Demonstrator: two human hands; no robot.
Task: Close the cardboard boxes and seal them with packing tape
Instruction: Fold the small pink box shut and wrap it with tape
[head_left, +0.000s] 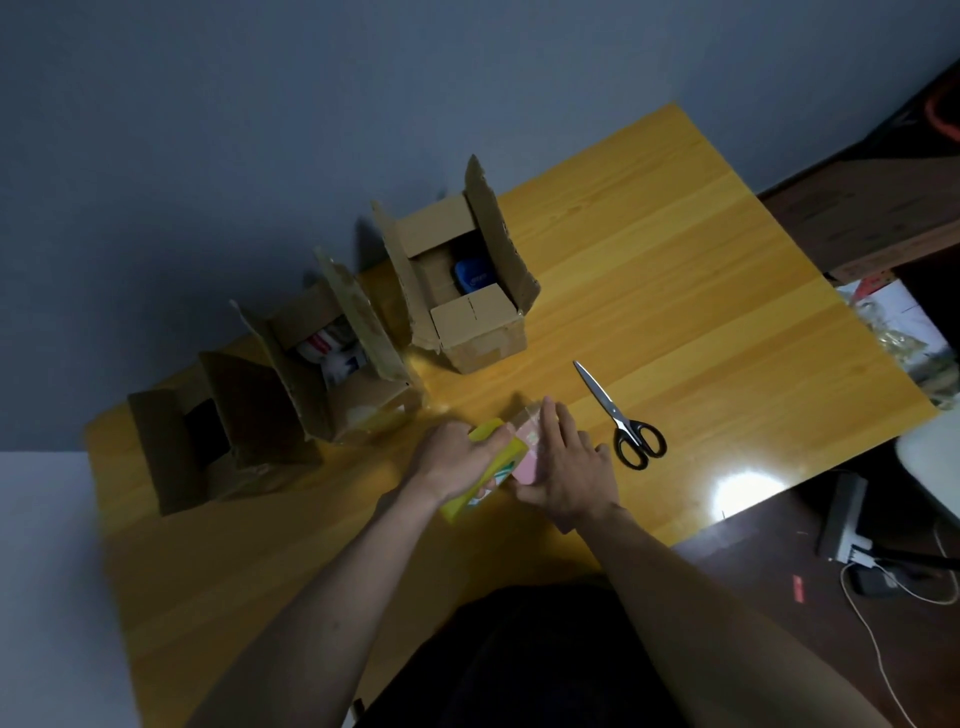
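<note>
Head view, desk contents, left to right:
- Left cardboard box: flaps up, interior dark, contents not discernible.
- Middle cardboard box: flaps up, holds white items with red markings.
- Right cardboard box: long flaps up, short flaps partly folded in, blue item inside.
- Left hand: grip curled round a yellow packet.
- Right hand: fingers straight, laid on a pink item touching the packet; whether this is tape cannot be told.
- Scissors: closed, flat on the desk just right of the hands.
</note>
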